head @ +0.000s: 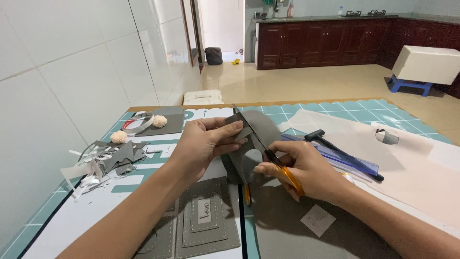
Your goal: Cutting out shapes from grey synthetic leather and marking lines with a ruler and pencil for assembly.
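Observation:
My left hand (pixel 206 144) pinches a piece of grey felt (pixel 261 127) by its near left edge and holds it up above the table. My right hand (pixel 299 168) grips orange-handled scissors (pixel 268 153), whose dark blades run up across the felt and are partly closed into it. A rounded flap of the same grey felt (pixel 249 165) hangs below the blades, between my two hands.
Grey stitched felt pieces (pixel 206 220) lie near me. Grey and white scraps (pixel 108 160) and two cream pompoms (pixel 119 137) sit left by the tiled wall. A blue ruler (pixel 352 160), black hammer (pixel 318 135), tape ring (pixel 385 136) and pale sheet (pixel 407 168) lie right.

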